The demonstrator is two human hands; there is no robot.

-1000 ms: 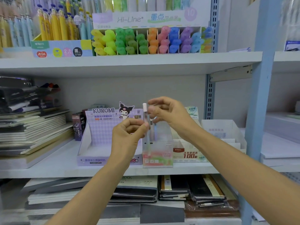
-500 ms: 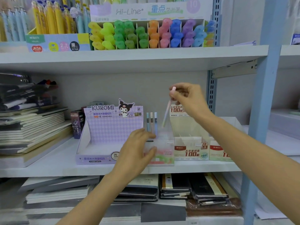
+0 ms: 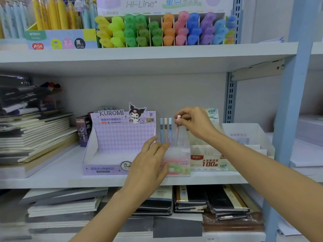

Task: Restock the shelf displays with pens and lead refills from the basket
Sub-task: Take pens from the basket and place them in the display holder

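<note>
The right hand pinched a pink-capped pen by its top, upright inside the clear display box beside three standing pens, while the left hand lay flat-fingered against the box, seemingly steadying it

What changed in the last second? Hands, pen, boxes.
The left hand let go of the pink-capped pen and dropped to the clear display box, fingers flat against its front. The right hand, pinching the pen's cap, swung it from tilted to near upright and lowered it into that box. The three standing pens and the Kuromi box stayed put.
</note>
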